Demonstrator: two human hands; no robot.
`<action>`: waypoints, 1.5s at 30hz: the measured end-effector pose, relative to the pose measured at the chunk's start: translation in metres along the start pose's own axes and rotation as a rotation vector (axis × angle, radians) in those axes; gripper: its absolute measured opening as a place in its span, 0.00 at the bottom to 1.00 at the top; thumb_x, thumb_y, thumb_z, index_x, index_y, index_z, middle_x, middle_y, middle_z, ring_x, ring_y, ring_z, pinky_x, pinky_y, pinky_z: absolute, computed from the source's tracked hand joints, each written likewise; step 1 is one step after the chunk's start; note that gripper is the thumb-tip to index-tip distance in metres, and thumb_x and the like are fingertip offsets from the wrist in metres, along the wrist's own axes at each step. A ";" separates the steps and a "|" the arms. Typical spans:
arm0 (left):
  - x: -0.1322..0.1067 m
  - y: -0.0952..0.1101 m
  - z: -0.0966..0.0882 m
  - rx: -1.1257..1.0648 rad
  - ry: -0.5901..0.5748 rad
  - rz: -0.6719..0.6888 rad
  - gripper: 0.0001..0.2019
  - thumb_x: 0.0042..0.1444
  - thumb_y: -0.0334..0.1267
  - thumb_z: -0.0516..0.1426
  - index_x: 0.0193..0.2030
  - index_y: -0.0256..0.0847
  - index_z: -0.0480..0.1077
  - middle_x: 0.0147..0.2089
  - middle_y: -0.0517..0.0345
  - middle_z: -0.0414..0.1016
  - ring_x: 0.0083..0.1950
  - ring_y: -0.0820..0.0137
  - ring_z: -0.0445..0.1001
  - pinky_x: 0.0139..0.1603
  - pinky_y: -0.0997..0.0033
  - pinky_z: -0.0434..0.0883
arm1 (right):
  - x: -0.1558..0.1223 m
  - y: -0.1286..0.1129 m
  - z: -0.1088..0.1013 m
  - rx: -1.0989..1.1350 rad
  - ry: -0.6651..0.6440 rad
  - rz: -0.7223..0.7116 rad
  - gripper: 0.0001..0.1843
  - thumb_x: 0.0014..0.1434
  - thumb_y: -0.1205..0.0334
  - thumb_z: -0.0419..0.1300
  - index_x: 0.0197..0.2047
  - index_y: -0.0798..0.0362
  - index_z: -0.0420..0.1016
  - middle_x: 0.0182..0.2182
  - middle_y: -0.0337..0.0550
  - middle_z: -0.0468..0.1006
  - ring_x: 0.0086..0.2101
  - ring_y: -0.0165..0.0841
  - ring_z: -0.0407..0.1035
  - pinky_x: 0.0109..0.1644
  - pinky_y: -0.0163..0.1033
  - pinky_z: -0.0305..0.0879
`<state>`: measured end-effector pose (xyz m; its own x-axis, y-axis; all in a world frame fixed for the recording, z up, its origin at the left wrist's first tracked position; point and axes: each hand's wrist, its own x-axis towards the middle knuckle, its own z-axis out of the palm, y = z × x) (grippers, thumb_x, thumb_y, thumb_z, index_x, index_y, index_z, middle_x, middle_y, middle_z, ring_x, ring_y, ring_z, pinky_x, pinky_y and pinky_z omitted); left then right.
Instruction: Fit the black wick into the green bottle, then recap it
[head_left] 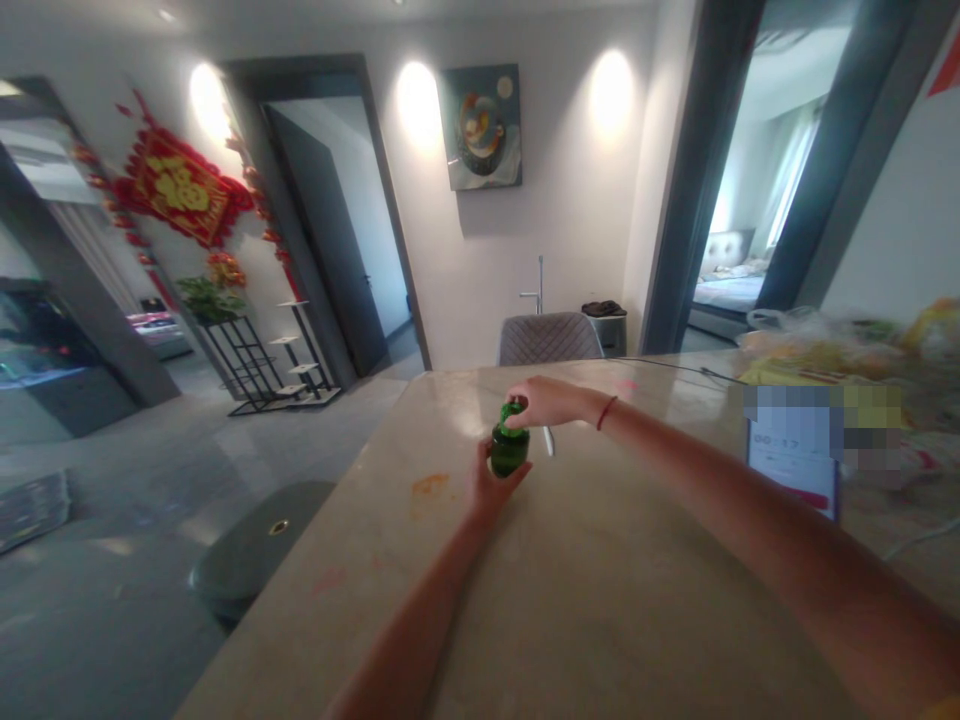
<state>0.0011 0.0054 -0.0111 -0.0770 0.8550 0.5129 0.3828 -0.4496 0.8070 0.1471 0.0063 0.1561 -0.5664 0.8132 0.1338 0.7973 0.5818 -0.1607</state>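
Note:
A small dark green jar [509,452] stands on the stone-patterned table. Around its lower body my left hand [491,485] is closed, thumb and fingers on opposite sides. My right hand [551,402] comes from the right, its fingers bent over the jar's top and gripping the bright green cap [512,418]. The cap appears to sit on the jar; whether it is loose I cannot tell. Just right of the jar lies a thin whitish strip-like object [549,441], partly hidden behind my right hand.
The tabletop [600,600] has orange stains on the left. A phone [793,465] stands upright at right before plastic bags [832,350]. A cable [675,364] crosses the far edge. A quilted chair [551,338] stands beyond, a green stool [255,545] at left.

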 end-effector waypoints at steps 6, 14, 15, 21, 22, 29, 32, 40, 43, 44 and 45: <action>-0.001 -0.011 0.002 -0.031 -0.108 0.040 0.30 0.37 0.39 0.64 0.50 0.41 0.62 0.46 0.50 0.72 0.49 0.62 0.70 0.49 0.58 0.64 | 0.002 0.018 0.007 -0.007 -0.141 -0.116 0.18 0.46 0.66 0.56 0.43 0.57 0.74 0.36 0.46 0.77 0.34 0.33 0.69 0.34 0.31 0.59; 0.003 -0.021 0.002 -0.134 -0.062 -0.071 0.28 0.35 0.22 0.53 0.48 0.40 0.63 0.47 0.51 0.69 0.52 0.63 0.67 0.54 0.58 0.62 | 0.003 0.016 0.028 -0.030 0.012 0.109 0.24 0.52 0.54 0.54 0.50 0.58 0.70 0.46 0.54 0.74 0.43 0.40 0.69 0.42 0.36 0.62; 0.004 -0.022 0.001 -0.136 -0.030 -0.101 0.28 0.34 0.21 0.51 0.47 0.40 0.63 0.47 0.51 0.69 0.52 0.64 0.67 0.54 0.58 0.62 | 0.002 0.014 0.030 -0.099 0.044 0.163 0.24 0.52 0.49 0.53 0.46 0.58 0.72 0.43 0.55 0.75 0.41 0.42 0.70 0.40 0.38 0.63; 0.007 -0.026 0.000 -0.117 0.056 -0.169 0.24 0.36 0.22 0.49 0.44 0.39 0.63 0.46 0.50 0.69 0.51 0.63 0.67 0.55 0.56 0.61 | 0.000 0.012 0.034 -0.178 0.048 0.166 0.23 0.53 0.47 0.52 0.40 0.56 0.75 0.37 0.53 0.78 0.37 0.41 0.72 0.34 0.36 0.61; 0.007 -0.026 -0.001 -0.118 0.045 -0.167 0.24 0.36 0.22 0.49 0.44 0.39 0.63 0.46 0.50 0.69 0.51 0.63 0.66 0.55 0.56 0.60 | 0.000 0.013 0.033 -0.160 0.038 0.147 0.22 0.53 0.48 0.53 0.41 0.55 0.75 0.38 0.52 0.78 0.37 0.40 0.72 0.34 0.35 0.61; 0.003 -0.018 0.005 -0.194 -0.164 -0.138 0.32 0.34 0.29 0.60 0.51 0.40 0.60 0.54 0.47 0.65 0.58 0.58 0.61 0.56 0.56 0.60 | -0.001 0.016 0.030 -0.109 0.037 0.104 0.20 0.53 0.52 0.54 0.43 0.56 0.75 0.39 0.51 0.78 0.37 0.37 0.71 0.35 0.33 0.60; 0.000 -0.012 0.016 -0.183 -0.239 -0.064 0.38 0.30 0.34 0.65 0.53 0.40 0.59 0.49 0.47 0.69 0.52 0.59 0.67 0.52 0.56 0.63 | -0.001 0.016 0.031 -0.098 0.052 0.113 0.21 0.52 0.51 0.54 0.42 0.56 0.75 0.38 0.51 0.78 0.36 0.37 0.72 0.34 0.33 0.60; 0.020 0.019 0.005 -0.198 -0.306 -0.147 0.30 0.36 0.41 0.65 0.48 0.37 0.64 0.45 0.49 0.72 0.45 0.62 0.70 0.45 0.61 0.68 | -0.003 0.005 0.030 -0.078 0.109 0.128 0.22 0.50 0.46 0.55 0.37 0.55 0.77 0.34 0.50 0.79 0.32 0.36 0.71 0.30 0.33 0.56; 0.034 0.034 -0.013 -0.223 -0.544 -0.106 0.29 0.34 0.39 0.66 0.47 0.39 0.67 0.44 0.51 0.73 0.44 0.62 0.71 0.44 0.63 0.69 | -0.004 0.000 0.024 -0.056 0.151 0.130 0.21 0.50 0.47 0.55 0.37 0.55 0.77 0.33 0.49 0.79 0.31 0.34 0.70 0.30 0.33 0.55; 0.037 0.038 -0.018 -0.240 -0.603 -0.097 0.29 0.34 0.39 0.66 0.47 0.40 0.68 0.45 0.51 0.73 0.44 0.63 0.72 0.44 0.63 0.69 | -0.004 -0.001 0.021 -0.043 0.158 0.133 0.21 0.50 0.47 0.55 0.37 0.55 0.77 0.32 0.49 0.79 0.30 0.34 0.70 0.30 0.33 0.55; 0.040 0.041 -0.022 -0.259 -0.655 -0.099 0.28 0.35 0.39 0.66 0.47 0.39 0.68 0.45 0.51 0.73 0.44 0.63 0.72 0.43 0.64 0.69 | -0.004 -0.003 0.019 -0.028 0.167 0.139 0.21 0.51 0.47 0.55 0.36 0.56 0.77 0.31 0.48 0.79 0.30 0.33 0.69 0.30 0.33 0.55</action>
<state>-0.0061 0.0154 0.0489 0.5005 0.8381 0.2173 0.1654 -0.3389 0.9262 0.1430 0.0013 0.1370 -0.4098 0.8704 0.2729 0.8723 0.4614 -0.1617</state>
